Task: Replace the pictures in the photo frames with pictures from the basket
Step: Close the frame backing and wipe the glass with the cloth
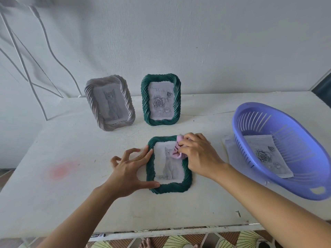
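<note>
Head view is showing the left hand (pixel 128 173) bracing the flat green frame (pixel 169 165) left of the basket (pixel 279 149), fingers spread, while the right hand (pixel 199 154), pinching a pink cloth (pixel 176 153), is wiping its glass, best lightly.

arms: bare, sleeveless in view | left hand (pixel 128 173): ringless | right hand (pixel 198 154): ringless

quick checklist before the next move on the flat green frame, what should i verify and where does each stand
1. Flat green frame steadied: ok, left hand presses its left edge.
2. Pink cloth gripped: ok, in right hand, on the glass.
3. Cat picture seated straight: ok.
4. Glass clean: cannot tell.
5. Basket holds a spare: ok, rose picture inside.
6. Standing green frame and grey frame upright: ok.
</note>
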